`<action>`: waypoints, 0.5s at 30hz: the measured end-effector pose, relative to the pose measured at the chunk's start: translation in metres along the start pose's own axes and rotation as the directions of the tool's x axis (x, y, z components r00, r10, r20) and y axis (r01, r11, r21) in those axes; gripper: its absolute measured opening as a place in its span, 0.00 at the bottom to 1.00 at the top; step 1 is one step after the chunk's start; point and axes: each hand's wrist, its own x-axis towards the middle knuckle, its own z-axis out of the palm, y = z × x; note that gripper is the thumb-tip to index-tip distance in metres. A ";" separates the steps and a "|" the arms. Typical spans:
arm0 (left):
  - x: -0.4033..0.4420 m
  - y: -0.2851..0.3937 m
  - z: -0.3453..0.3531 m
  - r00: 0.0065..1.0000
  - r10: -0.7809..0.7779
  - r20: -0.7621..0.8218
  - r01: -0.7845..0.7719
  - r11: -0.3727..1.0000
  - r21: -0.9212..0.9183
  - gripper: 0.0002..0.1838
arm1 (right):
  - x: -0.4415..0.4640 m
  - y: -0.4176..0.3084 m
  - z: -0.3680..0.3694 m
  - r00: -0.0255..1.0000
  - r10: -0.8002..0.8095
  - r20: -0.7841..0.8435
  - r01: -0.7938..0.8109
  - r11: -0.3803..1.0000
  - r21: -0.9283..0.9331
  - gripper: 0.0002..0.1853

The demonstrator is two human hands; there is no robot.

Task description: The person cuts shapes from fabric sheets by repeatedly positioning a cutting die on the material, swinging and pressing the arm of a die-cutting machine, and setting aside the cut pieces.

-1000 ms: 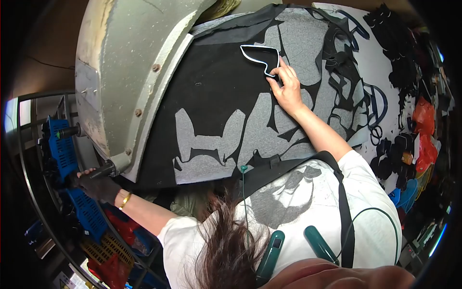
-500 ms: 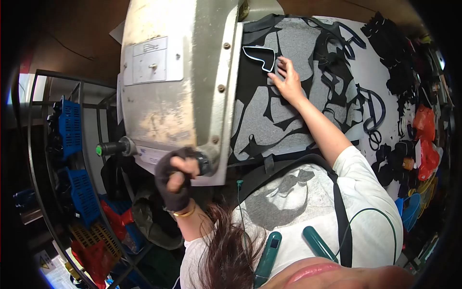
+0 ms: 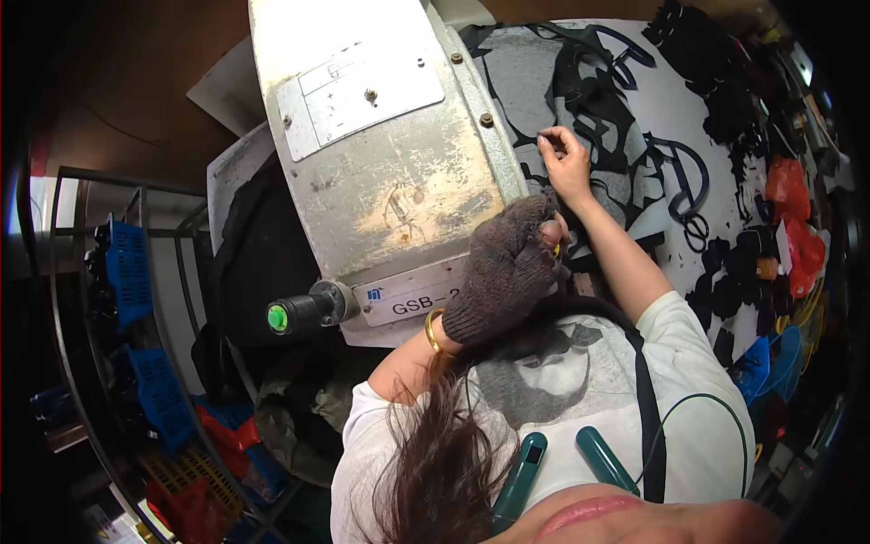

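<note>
My left hand (image 3: 515,263), in a dark fingerless glove, wraps round a handle at the lower right corner of the large grey machine arm (image 3: 408,195). A black grip with a green button (image 3: 304,313) sticks out from the machine's lower left. Over the cut sheet, just right of the machine's edge, is my right hand (image 3: 566,165), its fingers curled with thumb and index tips close together; nothing shows clearly between them. Grey and black cut material (image 3: 526,86) lies beneath and beyond it. The white-edged cutter outline is hidden from view.
Dark fabric (image 3: 263,245) lies left of the machine. Blue baskets (image 3: 163,394) stand on a metal rack at far left. Black strips, dark loops (image 3: 693,186) and red bags (image 3: 797,254) lie on the right. Green devices hang at my chest.
The machine arm has swung right over the sheet, with my left hand on its handle, and now covers the cutter's place. My right hand has drawn away from the cutter, and its fingers have curled.
</note>
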 end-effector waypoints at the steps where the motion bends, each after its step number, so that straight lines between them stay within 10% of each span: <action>1: 0.000 0.000 0.001 1.000 0.002 0.010 -0.002 1.000 -0.002 0.10 | -0.001 -0.002 -0.004 1.000 0.013 -0.001 -0.013 1.000 -0.008 0.05; 11: -0.014 -0.008 -0.009 0.995 0.084 -0.049 -0.091 0.984 -0.151 0.28 | 0.023 0.004 0.021 0.980 0.109 0.163 -0.109 0.994 -0.012 0.11; 15: -0.049 -0.002 -0.049 0.995 -0.052 -0.087 0.030 0.970 -0.243 0.41 | 0.057 0.000 0.065 0.949 -0.056 0.311 0.170 0.919 -0.355 0.31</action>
